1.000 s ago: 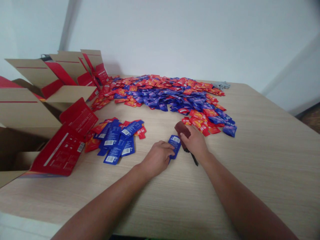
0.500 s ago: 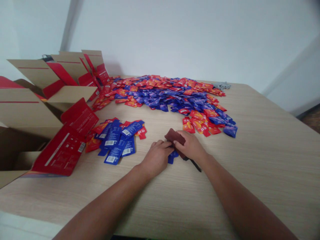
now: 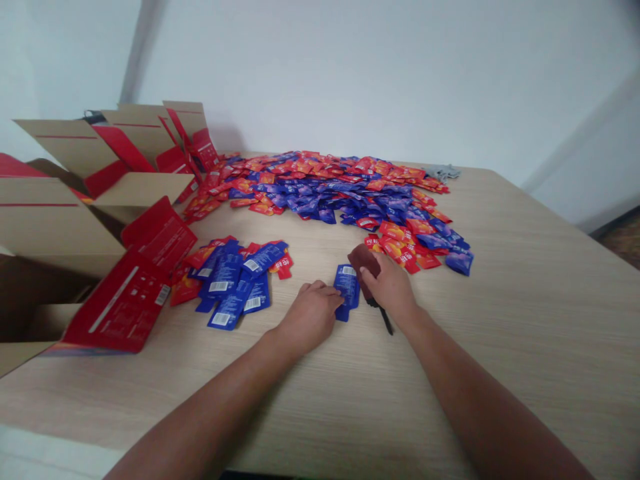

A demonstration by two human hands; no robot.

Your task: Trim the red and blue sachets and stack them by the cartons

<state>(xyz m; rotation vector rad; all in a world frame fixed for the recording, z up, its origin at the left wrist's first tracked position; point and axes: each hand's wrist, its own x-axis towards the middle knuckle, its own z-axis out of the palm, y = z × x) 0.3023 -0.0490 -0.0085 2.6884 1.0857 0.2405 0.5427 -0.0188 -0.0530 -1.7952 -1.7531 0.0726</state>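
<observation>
My left hand rests on the wooden table with its fingers curled, pinning the lower edge of a blue sachet that lies label side up. My right hand is closed round a dark maroon cloth, held just right of the sachet and touching its upper right corner. A thin black stick-like thing pokes out below that hand. A small heap of blue and red sachets lies to the left of my left hand.
A big spread of red and blue sachets covers the far middle of the table. Open cardboard boxes with red flaps stand along the left edge. Something grey lies at the far right of the spread.
My right hand wiped the cloth left across the sachet, hiding most of it, then drew back to the right. The sachet's label shows again. My left hand stayed put.
</observation>
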